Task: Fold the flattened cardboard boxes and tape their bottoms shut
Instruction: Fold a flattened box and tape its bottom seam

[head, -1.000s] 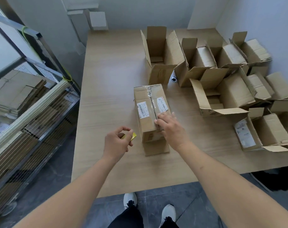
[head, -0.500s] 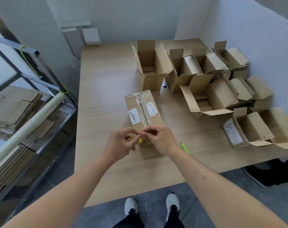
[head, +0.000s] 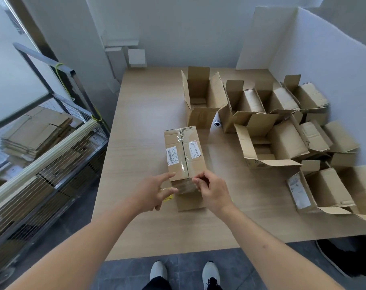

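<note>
A folded cardboard box [head: 185, 151] lies bottom up on the wooden table [head: 144, 114], with clear tape along its middle seam and two white labels on top. The tape [head: 185, 186] runs down over the near end face. My right hand [head: 212, 190] pinches that tape at the box's near top edge. My left hand [head: 152, 192] is just left of the box; its index finger reaches to the near edge, and a small yellow tool [head: 167, 199] sticks out from under its lower fingers.
Several open folded boxes [head: 267, 141] crowd the right half of the table up to the wall. A white tape roll [head: 216, 122] lies between two of them. On the left stands a wire cart [head: 52, 164] holding flattened cardboard [head: 35, 132]. My shoes [head: 158, 273] are at the table's front edge.
My right hand left the box top, met my left hand at the near end, and now pinches tape there. My left index finger has stretched out to the box. The camera view has tilted up.
</note>
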Motion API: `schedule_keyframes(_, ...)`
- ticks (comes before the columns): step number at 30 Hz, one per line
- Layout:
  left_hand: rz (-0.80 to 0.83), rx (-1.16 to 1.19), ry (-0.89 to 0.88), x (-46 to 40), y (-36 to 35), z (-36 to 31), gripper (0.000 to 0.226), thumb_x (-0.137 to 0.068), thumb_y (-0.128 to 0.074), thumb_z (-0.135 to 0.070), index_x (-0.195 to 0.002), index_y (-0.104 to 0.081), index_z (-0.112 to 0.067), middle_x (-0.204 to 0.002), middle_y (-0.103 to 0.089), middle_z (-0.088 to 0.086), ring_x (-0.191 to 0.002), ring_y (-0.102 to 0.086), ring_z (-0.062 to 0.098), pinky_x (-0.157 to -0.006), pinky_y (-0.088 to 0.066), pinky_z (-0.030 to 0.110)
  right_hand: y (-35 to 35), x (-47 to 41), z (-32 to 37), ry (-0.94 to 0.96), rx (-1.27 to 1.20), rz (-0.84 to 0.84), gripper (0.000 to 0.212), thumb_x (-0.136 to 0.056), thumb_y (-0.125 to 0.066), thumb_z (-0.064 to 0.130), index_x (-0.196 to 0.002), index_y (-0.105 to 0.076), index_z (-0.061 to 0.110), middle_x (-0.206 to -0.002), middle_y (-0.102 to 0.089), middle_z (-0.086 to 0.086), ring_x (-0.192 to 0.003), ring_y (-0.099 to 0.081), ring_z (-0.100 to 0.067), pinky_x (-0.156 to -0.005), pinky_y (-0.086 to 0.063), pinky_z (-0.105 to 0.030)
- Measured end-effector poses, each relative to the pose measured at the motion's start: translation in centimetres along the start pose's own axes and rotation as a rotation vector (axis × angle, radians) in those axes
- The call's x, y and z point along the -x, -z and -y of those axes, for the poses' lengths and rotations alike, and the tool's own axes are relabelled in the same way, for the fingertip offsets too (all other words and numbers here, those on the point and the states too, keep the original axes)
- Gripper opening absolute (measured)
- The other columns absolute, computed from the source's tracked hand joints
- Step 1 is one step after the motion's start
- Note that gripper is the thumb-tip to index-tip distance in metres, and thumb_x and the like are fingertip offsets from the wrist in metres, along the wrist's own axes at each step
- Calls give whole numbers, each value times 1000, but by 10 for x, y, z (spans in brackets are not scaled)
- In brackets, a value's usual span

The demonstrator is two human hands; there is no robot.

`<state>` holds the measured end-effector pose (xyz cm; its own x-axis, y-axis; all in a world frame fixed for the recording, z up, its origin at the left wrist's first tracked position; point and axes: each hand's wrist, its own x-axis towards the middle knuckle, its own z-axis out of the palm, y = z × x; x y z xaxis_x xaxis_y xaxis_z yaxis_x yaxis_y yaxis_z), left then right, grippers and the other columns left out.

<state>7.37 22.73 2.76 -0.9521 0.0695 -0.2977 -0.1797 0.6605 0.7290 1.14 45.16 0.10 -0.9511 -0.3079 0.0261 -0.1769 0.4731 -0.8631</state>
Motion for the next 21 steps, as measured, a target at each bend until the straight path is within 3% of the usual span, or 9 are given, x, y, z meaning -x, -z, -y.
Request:
schedule_keyframes(4,71,229,-49,11,-2,-1,50,-105,-61,-35,-150,-45,-49,-63,-70,8,-50,-55,17,-59,-51,25,14,2,-21,-74,-41,-48,19,-100,-62,15,-83,-65,22,-68,-63,7,-66,-58,-12,-67,-52,-39)
schedule_keyframes(6,29,116,-53,11,-5,8,49,-105,-60,-31,-148,-47,-51,-58,-66,1,-48,-55,14,-61,-50,21,18,3,-27,-81,-38,-42,18,-101,-62,16,-84,-65,23,-71,-64,5,-69,-59,-14,-68,-51,-37)
schedule_keyframes(9,-114,-49,-4,5,-5,20,51,-99,-68,-45,-148,-54,-42,-47,-58,-10,-45,-55,9,-72,-56,26,19,3,-31,-86,-60,-53,19,-100,-62,14,-84,-65,22,-72,-65,4,-69,-59,-15,-69,-50,-36)
schedule_keyframes(11,-144,-83,-33,1,-3,19,53,-97,-68,-48,-148,-54,-45,-51,-57,-16,-53,-56,1,-72,-53,29,20,1,-33,-94,-64,-66,20,-100,-63,15,-83,-65,24,-71,-64,5,-69,-59,-15,-69,-50,-36)
schedule_keyframes(13,-142,-116,-70,-4,-1,18,50,-100,-65,-42,-147,-50,-51,-60,-58,-30,-61,-54,-2,-67,-44,22,21,-3,-36,-103,-58,-86,21,-101,-63,16,-82,-64,26,-72,-65,5,-70,-59,-15,-69,-51,-37)
schedule_keyframes(15,-129,-198,-62,-10,0,20,51,-102,-61,-42,-149,-44,-55,-64,-60,-19,-64,-52,6,-67,-45,23,20,-7,-40,-114,-36,-100,21,-101,-62,17,-83,-63,27,-74,-66,4,-73,-62,-18,-70,-54,-41)
schedule_keyframes(17,-116,-271,-14,-19,-3,25,52,-103,-58,-49,-152,-42,-52,-74,-63,-11,-74,-55,11,-79,-51,31,18,-12,-46,-135,-24,-118,21,-101,-61,17,-83,-63,28,-76,-68,3,-77,-65,-21,-75,-55,-46)
schedule_keyframes(19,-97,-274,39,-27,-6,28,53,-103,-57,-52,-153,-42,-49,-75,-58,-12,-85,-60,19,-87,-53,37,14,-15,-51,-168,-44,-127,21,-100,-61,17,-83,-63,28,-78,-70,3,-80,-68,-22,-78,-57,-49)
schedule_keyframes(21,-87,-297,69,-33,-10,32,54,-103,-55,-55,-155,-39,-50,-90,-66,-9,-100,-65,25,-93,-54,41,10,-16,-55,-187,-40,-135,20,-100,-63,17,-82,-64,27,-80,-71,2,-80,-69,-21,-78,-57,-49)
